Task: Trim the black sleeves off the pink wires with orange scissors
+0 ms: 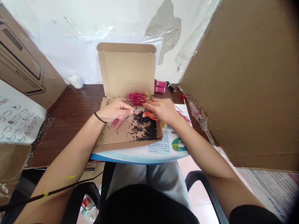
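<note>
Just past a lap in grey trousers (147, 180), both forearms reach over a cardboard box (130, 138) set on a printed paper sheet (174, 144). The left hand (115, 111) is nearly closed, its thumb and fingers pinching something thin near the tips of small orange-handled snips (149, 115), though exactly what is too small to tell. The right hand (161, 110) curls around those handles, a grip that brings the blades up to the left hand's pinch. Black scraps (143, 129) lie heaped in the box, its low walls apparently there to contain them, with a few loose magenta wires (115, 123) beside them. Just beyond the hands, a bunch of gold-tipped magenta wires (137, 98) rests on the box's far edge, against the raised lid (126, 74). Farther back on the dark wooden table (79, 102), magenta bundles (160, 87) lie behind the lid, while a tall cardboard panel (240, 77) stands along the right.
</note>
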`<state>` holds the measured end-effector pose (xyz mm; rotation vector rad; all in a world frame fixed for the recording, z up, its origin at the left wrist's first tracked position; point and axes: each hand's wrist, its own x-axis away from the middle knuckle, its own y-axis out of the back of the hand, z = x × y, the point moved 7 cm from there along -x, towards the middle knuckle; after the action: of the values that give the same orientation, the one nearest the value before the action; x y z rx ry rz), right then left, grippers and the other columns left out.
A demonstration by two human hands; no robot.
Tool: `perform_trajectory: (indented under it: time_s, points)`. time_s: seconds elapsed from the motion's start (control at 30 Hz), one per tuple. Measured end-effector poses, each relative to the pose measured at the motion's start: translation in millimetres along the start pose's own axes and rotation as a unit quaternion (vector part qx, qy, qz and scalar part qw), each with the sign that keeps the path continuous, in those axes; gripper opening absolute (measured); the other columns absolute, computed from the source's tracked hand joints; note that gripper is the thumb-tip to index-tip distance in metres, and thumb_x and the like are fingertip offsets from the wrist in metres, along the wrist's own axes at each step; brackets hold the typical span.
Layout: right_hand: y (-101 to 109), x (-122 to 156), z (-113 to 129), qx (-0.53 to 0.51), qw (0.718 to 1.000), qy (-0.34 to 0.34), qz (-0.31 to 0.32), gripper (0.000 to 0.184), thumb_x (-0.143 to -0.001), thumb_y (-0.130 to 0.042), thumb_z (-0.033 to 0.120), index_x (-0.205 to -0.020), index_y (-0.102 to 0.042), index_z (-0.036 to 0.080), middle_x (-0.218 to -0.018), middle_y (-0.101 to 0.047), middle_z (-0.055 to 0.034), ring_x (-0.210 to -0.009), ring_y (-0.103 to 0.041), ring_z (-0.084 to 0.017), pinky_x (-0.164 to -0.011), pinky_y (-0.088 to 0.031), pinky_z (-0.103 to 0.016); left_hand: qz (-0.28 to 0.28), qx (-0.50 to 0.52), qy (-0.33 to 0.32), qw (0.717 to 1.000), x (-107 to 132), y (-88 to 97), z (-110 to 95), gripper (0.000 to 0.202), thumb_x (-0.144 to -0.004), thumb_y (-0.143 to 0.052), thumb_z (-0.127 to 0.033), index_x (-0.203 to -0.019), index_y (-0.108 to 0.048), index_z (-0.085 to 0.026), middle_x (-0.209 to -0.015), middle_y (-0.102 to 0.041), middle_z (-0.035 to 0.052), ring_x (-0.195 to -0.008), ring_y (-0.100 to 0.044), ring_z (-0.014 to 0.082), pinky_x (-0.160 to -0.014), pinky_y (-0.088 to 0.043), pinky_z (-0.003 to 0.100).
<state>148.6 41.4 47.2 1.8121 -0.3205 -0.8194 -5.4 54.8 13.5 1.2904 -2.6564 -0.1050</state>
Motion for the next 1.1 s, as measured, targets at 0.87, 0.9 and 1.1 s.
perform_trajectory:
  time_s: [0.87,0.9,1.1]
  points:
    - [0.0,2.5,-0.2,-0.019,0.999,-0.021,-0.02,0.037,-0.094,-0.054,0.05,-0.112,-0.072,0.022,-0.077,-0.071,-0.0055,-0.073,-0.057,-0.017,-0.056,-0.019,-0.031,-0.022,0.12,0.005,0.992,-1.2,-1.2,-0.4,0.014,-0.076,-0.076,-0.022,-0.078,-0.078,-0.009,-0.037,-0.033,-0.0063,-0.037,-0.025,0.0029,-0.041,-0.017,0.021]
    - [-0.7,2.4,-0.2,-0.022,0.999,-0.024,-0.019,0.038,-0.094,-0.054,0.051,-0.111,-0.072,0.022,-0.078,-0.071,-0.0054,-0.073,-0.057,-0.017,-0.056,-0.019,-0.03,-0.022,0.126,0.004,0.992,-1.5,-1.1,0.2,0.014,-0.076,-0.076,-0.023,-0.078,-0.078,-0.009,-0.037,-0.033,-0.0063,-0.037,-0.025,0.0027,-0.041,-0.017,0.02]
    - [-3.0,1.3,0.1,-0.022,0.998,-0.056,-0.002,0.044,-0.093,-0.052,0.058,-0.11,-0.073,0.023,-0.079,-0.074,-0.0048,-0.071,-0.058,-0.017,-0.054,-0.016,-0.03,-0.01,0.146,-0.003,0.989,-2.7,-1.5,1.1,0.021,-0.073,-0.079,-0.029,-0.079,-0.079,-0.009,-0.037,-0.029,-0.007,-0.036,-0.024,0.0026,-0.04,-0.017,0.019]
